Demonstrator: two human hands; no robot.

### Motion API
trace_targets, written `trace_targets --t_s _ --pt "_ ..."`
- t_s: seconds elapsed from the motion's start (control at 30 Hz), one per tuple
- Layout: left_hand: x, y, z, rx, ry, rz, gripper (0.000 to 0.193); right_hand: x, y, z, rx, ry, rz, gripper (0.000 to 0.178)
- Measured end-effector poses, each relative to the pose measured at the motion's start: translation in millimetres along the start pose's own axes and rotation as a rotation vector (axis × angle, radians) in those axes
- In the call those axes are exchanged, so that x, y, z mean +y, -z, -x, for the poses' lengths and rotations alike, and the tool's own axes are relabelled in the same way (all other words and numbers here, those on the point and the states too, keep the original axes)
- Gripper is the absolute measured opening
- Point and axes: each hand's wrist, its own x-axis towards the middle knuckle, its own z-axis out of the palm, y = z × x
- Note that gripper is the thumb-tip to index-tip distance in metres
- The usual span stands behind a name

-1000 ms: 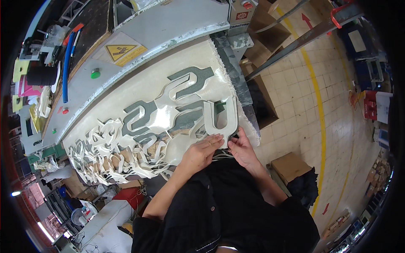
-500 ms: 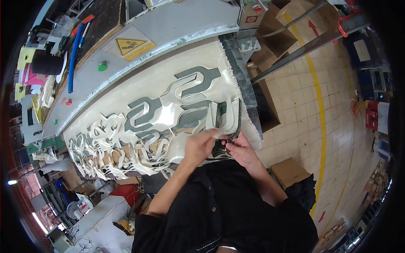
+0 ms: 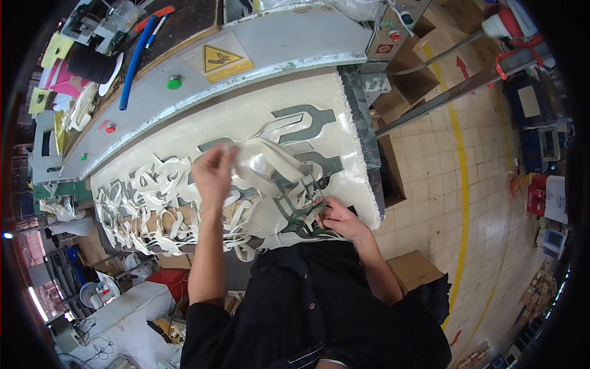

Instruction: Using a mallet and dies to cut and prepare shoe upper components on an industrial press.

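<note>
A cream sheet (image 3: pixel 270 92) with U-shaped cut-outs covers the machine's bed, and grey-green backing shows through the gaps. My left hand (image 3: pixel 213 175) is raised over its middle, fingers pinched at the end of a loose cream strip (image 3: pixel 276 157) that stretches toward the right. Near the sheet's front right, my right hand (image 3: pixel 345 222) grips the edge of a dark green cutting die (image 3: pixel 289 209), a thin-walled frame that lies tilted. Cream material lies about the die, and the right fingertips are partly hidden behind its edge.
Tangled cream offcuts (image 3: pixel 166 215) heap along the bed's left and front. A grey machine beam (image 3: pixel 270 46) with a green button (image 3: pixel 174 82) runs across the back. Cardboard boxes (image 3: pixel 415 270) stand on the right, beside a tiled floor with a yellow line (image 3: pixel 462 184).
My left hand has swung left and up, away from my right hand, drawing out the cream strip. In my right hand the die has tipped down leftward. The view has shifted slightly.
</note>
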Motion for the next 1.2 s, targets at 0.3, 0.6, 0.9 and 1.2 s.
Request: trace_targets --t_s 0.3,0.6,0.9,1.2 --pt "81 106 -52 0.019 -0.414 -0.414 0.025 -17 -94 31 0.932 -0.074 1.381 0.040" --pt "35 20 86 -0.472 -0.999 -0.015 0.024 20 -209 -61 0.392 0.296 -0.341 0.071" --pt "-64 4 35 -0.184 -0.446 -0.185 0.029 42 -159 -80 0.933 0.495 0.002 0.057" --pt "-98 -48 -20 -0.130 -0.157 -0.745 0.029 -50 -113 -148 0.298 0.451 -0.312 0.056"
